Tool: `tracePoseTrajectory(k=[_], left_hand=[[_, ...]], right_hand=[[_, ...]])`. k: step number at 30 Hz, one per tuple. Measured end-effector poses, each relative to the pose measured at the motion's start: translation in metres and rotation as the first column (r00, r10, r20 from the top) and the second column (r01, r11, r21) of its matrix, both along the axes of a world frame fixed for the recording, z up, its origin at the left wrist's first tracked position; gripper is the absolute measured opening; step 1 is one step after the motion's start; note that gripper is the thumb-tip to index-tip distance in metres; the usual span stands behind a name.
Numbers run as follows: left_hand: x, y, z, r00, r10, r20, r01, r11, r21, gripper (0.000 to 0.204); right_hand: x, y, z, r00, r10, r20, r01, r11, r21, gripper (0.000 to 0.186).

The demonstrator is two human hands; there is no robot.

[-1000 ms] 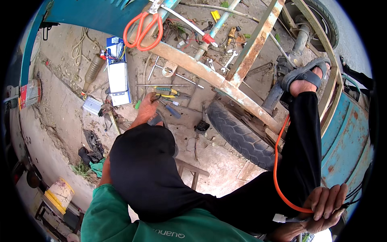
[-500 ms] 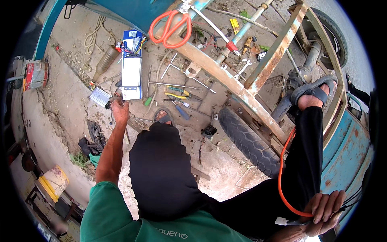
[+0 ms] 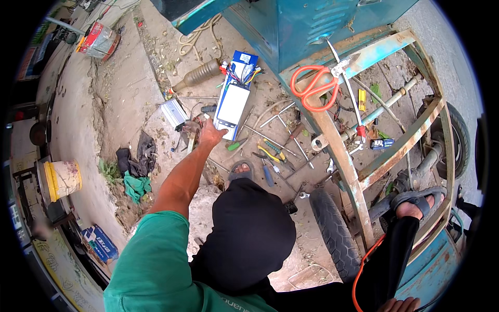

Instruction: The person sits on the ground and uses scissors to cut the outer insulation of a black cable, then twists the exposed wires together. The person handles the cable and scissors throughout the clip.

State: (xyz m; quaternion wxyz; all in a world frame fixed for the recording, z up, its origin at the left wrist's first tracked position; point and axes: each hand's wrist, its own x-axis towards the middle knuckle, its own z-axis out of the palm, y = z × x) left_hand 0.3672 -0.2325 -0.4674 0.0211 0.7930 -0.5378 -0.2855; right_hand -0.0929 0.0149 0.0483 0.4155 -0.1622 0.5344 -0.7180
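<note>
My left hand (image 3: 212, 134) reaches down to the lower end of a flat blue-and-white box (image 3: 233, 104) with a bundle of coloured wires on top. Its thumb lies at the box's corner, apart from the other fingers, and it appears to hold nothing. Next to it lies a silver finned box (image 3: 173, 113) with dark leads. Only the curled fingers of my right hand (image 3: 399, 304) show at the lower edge, closed around a cable. A dark cable (image 3: 429, 303) runs out beside them, and an orange cable (image 3: 357, 278) curves up past my leg.
A rusty teal frame (image 3: 343, 182) stands on the right, with scissors (image 3: 315, 88) on its bar and a tyre (image 3: 332, 234) below. Pliers (image 3: 271, 151), a screwdriver (image 3: 268, 176) and wrenches lie on the ground. Dark cloth (image 3: 143, 156) and buckets (image 3: 65, 179) are at left.
The view has swung, so the scene sits further right. My left hand has moved from beside the silver box to the blue-and-white box's end. My right hand has dropped mostly out of view.
</note>
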Motion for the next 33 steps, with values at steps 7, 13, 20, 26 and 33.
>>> tracePoseTrajectory(k=[7, 13, 20, 26, 33], left_hand=[[-0.023, 0.011, 0.007, 0.995, 0.098, 0.004, -0.098, 0.994, -0.051, 0.078], [-0.014, 0.074, -0.016, 0.952, 0.294, -0.086, -0.298, 0.954, -0.044, 0.076], [-0.007, 0.174, 0.016, 0.973, 0.056, -0.224, -0.006, 0.976, 0.217, 0.059], [0.019, 0.226, 0.012, 0.932, 0.081, -0.353, 0.007, 0.971, 0.240, 0.043], [0.019, 0.222, 0.030, 0.910, 0.083, -0.405, 0.044, 0.954, 0.295, 0.045]], right_hand=[[0.008, 0.005, -0.002, 0.999, 0.024, -0.037, -0.024, 1.000, 0.009, 0.022], [0.010, 0.005, -0.001, 0.998, 0.057, -0.015, -0.057, 0.998, -0.016, 0.020], [0.016, -0.005, 0.002, 0.998, 0.058, -0.006, -0.058, 0.998, 0.023, 0.021], [0.016, -0.002, 0.001, 0.997, 0.082, -0.013, -0.081, 0.996, 0.039, 0.022], [0.016, 0.000, -0.001, 0.993, 0.120, -0.015, -0.119, 0.992, 0.039, 0.023]])
